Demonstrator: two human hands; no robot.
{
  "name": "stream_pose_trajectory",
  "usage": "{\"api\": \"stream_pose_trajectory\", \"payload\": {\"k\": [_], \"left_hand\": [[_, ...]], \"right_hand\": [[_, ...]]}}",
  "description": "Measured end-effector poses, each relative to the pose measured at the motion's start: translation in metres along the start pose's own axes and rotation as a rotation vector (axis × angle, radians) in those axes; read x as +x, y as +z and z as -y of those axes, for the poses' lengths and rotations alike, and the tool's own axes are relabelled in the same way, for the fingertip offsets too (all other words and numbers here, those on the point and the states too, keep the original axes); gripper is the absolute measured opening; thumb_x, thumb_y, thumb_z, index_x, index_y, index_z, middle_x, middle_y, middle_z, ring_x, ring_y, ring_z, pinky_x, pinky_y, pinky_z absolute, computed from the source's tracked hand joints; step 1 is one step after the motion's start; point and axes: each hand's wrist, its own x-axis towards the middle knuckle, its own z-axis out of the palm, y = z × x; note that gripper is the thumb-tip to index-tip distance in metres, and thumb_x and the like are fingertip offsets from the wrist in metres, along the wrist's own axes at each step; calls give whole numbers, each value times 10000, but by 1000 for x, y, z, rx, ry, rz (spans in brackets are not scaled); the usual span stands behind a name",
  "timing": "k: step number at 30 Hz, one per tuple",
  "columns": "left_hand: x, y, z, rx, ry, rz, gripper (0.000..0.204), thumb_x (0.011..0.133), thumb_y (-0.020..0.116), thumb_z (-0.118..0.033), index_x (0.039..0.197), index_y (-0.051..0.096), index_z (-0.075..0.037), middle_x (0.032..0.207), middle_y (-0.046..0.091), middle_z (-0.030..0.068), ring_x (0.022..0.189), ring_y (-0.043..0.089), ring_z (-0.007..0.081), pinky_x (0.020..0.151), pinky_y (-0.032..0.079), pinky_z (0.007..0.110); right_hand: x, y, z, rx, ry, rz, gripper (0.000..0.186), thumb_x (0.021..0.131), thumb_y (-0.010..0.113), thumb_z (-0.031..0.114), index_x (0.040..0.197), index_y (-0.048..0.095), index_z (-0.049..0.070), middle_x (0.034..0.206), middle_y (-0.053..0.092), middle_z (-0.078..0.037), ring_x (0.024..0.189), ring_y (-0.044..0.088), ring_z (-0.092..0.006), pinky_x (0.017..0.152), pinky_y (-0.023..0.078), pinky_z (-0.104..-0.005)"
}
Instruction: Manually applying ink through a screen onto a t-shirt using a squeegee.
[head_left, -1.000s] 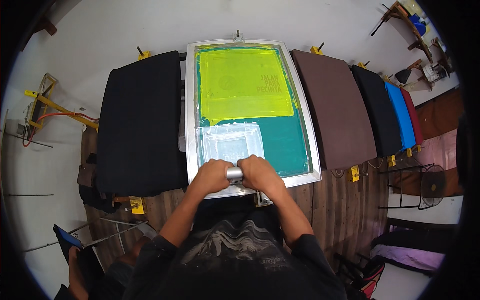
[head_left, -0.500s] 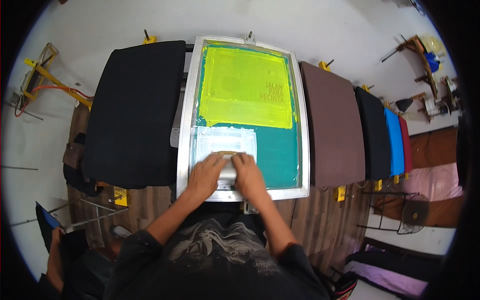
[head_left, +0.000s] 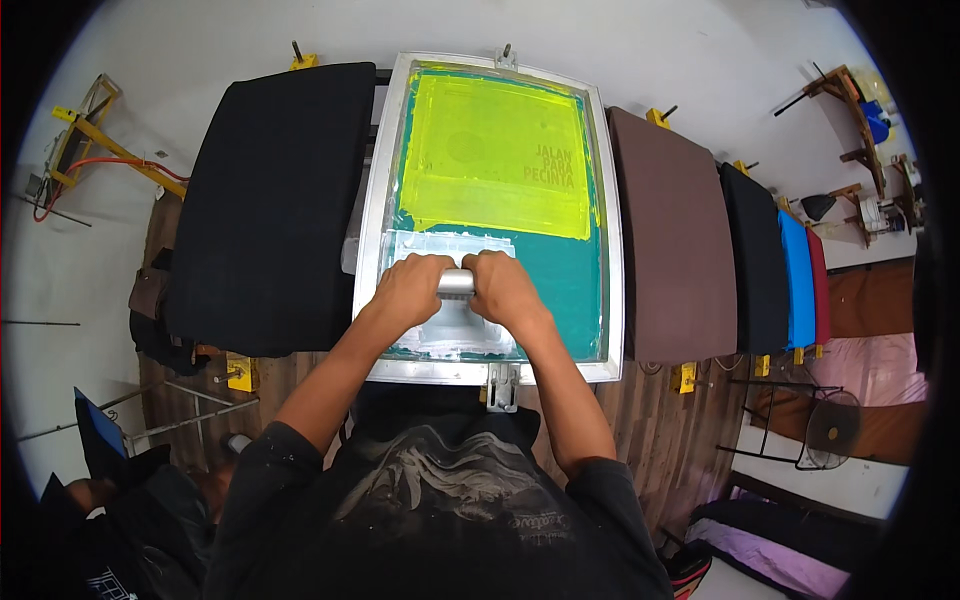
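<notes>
A silver-handled squeegee (head_left: 457, 283) stands on the near left part of a metal-framed printing screen (head_left: 612, 290). My left hand (head_left: 412, 284) wraps round the left end of its handle and my right hand (head_left: 500, 288) round the right end, both closed. White ink (head_left: 450, 335) covers the mesh around and below the squeegee, showing between my forearms. The blade's edge is mostly hidden by my hands. Bright yellow-green tape or coating (head_left: 490, 150) covers the far part of the green screen, with faint lettering at its right.
A black cloth-covered board (head_left: 270, 210) stands left of the screen. To the right follow a brown board (head_left: 675, 240), another black one (head_left: 755, 260), a blue and a red one. A metal hinge clamp (head_left: 503, 388) sits at the screen's near edge. Another person (head_left: 150, 520) is at lower left.
Both hands have pushed the squeegee away from me across the white ink, baring more of the inked area on the near side. The whole scene has shifted slightly upward in view.
</notes>
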Motion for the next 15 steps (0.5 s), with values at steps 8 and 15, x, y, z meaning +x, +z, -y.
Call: {"api": "stream_pose_trajectory", "payload": {"k": [8, 15], "left_hand": [[-80, 56, 2, 49, 217, -252, 504, 737, 529, 137, 1217, 602, 3, 1313, 583, 200, 1216, 562, 398, 984, 486, 472], [-97, 45, -7, -27, 213, -195, 521, 704, 567, 129, 1206, 614, -3, 1276, 604, 209, 1223, 559, 398, 988, 465, 490]], "right_hand": [[-82, 44, 33, 55, 75, -169, 489, 628, 658, -95, 1100, 595, 15, 1141, 567, -187, 1055, 538, -395, 879, 497, -458], [-99, 34, 47, 75, 68, -136, 462, 649, 640, -88, 1100, 605, 7, 1102, 593, -195, 1029, 561, -397, 857, 493, -473]]}}
